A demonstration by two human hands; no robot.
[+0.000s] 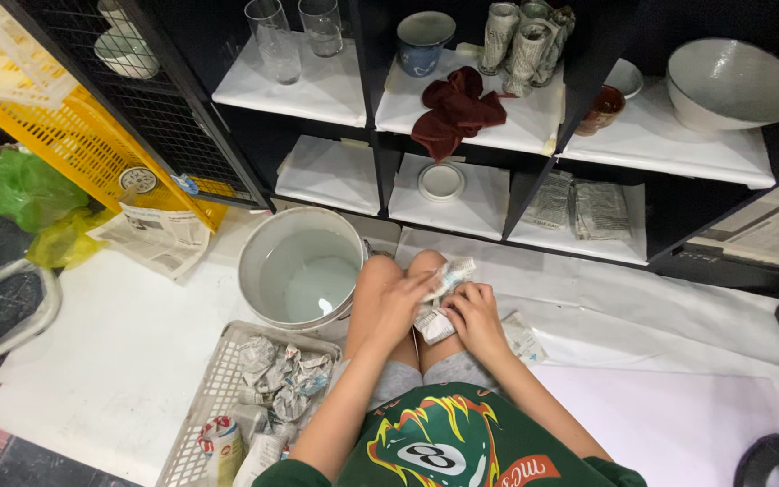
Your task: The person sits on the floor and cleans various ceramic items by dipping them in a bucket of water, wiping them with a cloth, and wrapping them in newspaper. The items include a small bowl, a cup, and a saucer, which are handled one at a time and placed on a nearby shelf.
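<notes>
Both hands pinch a newspaper-wrapped item over the knees: left hand on top, right hand beneath. Bucket of water just left, basket of wrapped pieces near.

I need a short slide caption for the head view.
Both hands hold a newspaper-wrapped item over the knees, beside a grey bucket.

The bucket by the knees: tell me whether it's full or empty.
Partly filled: the upright white bucket shows pale, cloudy liquid across its bottom, well below the rim.

Crumpled matt newspaper bundle, glossy bucket
</notes>
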